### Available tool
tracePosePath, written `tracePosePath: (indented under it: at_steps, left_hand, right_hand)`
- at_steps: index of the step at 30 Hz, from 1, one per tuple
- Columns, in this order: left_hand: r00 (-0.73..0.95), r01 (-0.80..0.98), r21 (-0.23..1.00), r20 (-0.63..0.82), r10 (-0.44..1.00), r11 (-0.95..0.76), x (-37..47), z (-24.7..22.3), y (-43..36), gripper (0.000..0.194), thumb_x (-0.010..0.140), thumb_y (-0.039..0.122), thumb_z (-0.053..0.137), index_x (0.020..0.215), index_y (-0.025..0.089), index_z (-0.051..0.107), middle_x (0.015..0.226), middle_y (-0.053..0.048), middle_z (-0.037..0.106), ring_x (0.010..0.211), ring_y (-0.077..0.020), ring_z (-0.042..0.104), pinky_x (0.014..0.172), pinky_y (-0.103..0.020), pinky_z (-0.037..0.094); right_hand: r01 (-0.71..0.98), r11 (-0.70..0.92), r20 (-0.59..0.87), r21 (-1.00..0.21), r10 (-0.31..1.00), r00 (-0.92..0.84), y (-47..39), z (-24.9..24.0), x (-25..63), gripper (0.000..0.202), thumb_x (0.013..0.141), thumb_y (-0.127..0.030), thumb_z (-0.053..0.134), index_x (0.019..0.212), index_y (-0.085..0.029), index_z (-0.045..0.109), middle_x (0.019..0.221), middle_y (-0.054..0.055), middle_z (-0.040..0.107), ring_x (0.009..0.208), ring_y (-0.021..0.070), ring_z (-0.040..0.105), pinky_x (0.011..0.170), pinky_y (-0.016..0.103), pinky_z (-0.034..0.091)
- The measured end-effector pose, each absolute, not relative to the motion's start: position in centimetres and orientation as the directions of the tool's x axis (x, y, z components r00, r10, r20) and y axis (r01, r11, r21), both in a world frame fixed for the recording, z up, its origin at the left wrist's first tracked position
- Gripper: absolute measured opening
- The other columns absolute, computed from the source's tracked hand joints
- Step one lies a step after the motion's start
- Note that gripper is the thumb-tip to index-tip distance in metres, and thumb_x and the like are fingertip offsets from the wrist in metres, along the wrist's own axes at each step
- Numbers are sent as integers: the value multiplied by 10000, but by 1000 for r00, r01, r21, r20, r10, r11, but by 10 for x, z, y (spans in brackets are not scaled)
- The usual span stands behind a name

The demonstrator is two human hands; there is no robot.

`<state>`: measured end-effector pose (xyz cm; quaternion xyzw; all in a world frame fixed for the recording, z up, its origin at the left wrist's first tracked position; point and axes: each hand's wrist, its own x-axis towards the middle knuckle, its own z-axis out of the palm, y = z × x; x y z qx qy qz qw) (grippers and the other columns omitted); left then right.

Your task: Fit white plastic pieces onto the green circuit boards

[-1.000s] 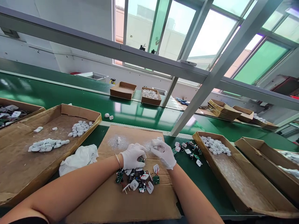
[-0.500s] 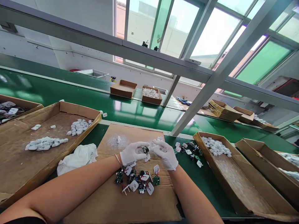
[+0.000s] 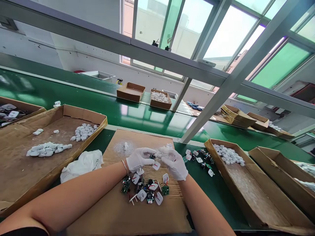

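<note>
My left hand [image 3: 139, 159], in a white glove, pinches a small green circuit board [image 3: 152, 156], with a white plug piece [image 3: 156, 165] hanging just below it. Close on its right, my gloved right hand [image 3: 175, 164] has its fingers closed at the tips; whatever lies between them is too small to make out. Both hands are above a cardboard sheet [image 3: 128, 216]. Nearer to me on the sheet is a pile of circuit boards with red wires and white plug pieces [image 3: 141, 195]. White powdery material [image 3: 120, 148] lies on the sheet's far part.
An open cardboard tray with white lumps [image 3: 14, 164] is at the left, beside a white cloth [image 3: 82, 165]. More boards [image 3: 203, 159] lie right of the sheet, next to another tray [image 3: 258, 196]. Two small boxes stand on the green bench [image 3: 98, 101] behind. A slanted metal post [image 3: 209, 111] rises there.
The board in my left hand has tipped and sits closer to my right fingers, and the white plug piece below it shows more. My right hand's fingers have shifted slightly.
</note>
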<state>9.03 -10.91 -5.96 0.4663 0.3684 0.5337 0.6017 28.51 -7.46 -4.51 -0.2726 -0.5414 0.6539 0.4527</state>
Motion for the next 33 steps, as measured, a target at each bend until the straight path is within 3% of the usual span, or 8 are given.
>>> tracePosePath:
  at_steps: [4,9,16,24,29,33]
  left_hand:
    - [203,-347,938,91,975,-15,92,-60,-110,516,577,236,864,1047,103,697,1029,-116,730,947,-228,670,907,-372,512]
    - [127,-236,970,99,987,-67,91,-62,-110,559,591,239,849,1099,103,662,1005,-104,727,907,-209,679,870,-350,532]
    - [107,-143,987,89,990,-73,90,-62,-111,529,545,271,875,1009,107,680,982,-105,719,880,-209,680,850,-357,542]
    - [103,-196,978,96,990,-75,93,-55,-114,529,529,245,882,997,100,684,997,-103,732,915,-212,682,913,-368,529]
    - [83,-150,983,119,989,-106,94,-52,-115,518,541,239,872,1001,96,681,968,-98,737,872,-203,688,864,-352,548]
    - [41,-148,984,104,994,-97,95,-54,-115,549,526,242,878,1011,111,655,900,-70,737,811,-187,694,824,-344,564]
  right_hand:
    - [-202,5,94,-979,894,-438,-76,-40,286,375,707,-359,797,1006,-212,626,871,54,728,704,199,688,655,357,570]
    - [-128,38,94,-991,884,-459,-77,-38,287,373,687,-349,813,986,-180,668,997,96,732,955,246,683,892,401,538]
    - [-19,68,70,-997,914,-399,-73,-48,288,411,719,-397,779,1054,-171,707,997,93,731,926,257,681,862,426,551]
    - [9,235,215,-972,902,-374,-75,-45,288,304,748,-371,756,983,-178,743,1035,87,719,1013,261,649,972,449,493]
    - [26,203,185,-979,932,-312,-72,-52,289,441,683,-367,804,1069,-177,705,942,84,732,869,236,687,867,422,556]
    - [58,343,307,-937,894,-325,-74,-55,289,285,697,-322,790,950,-206,728,914,81,728,847,239,686,827,407,573]
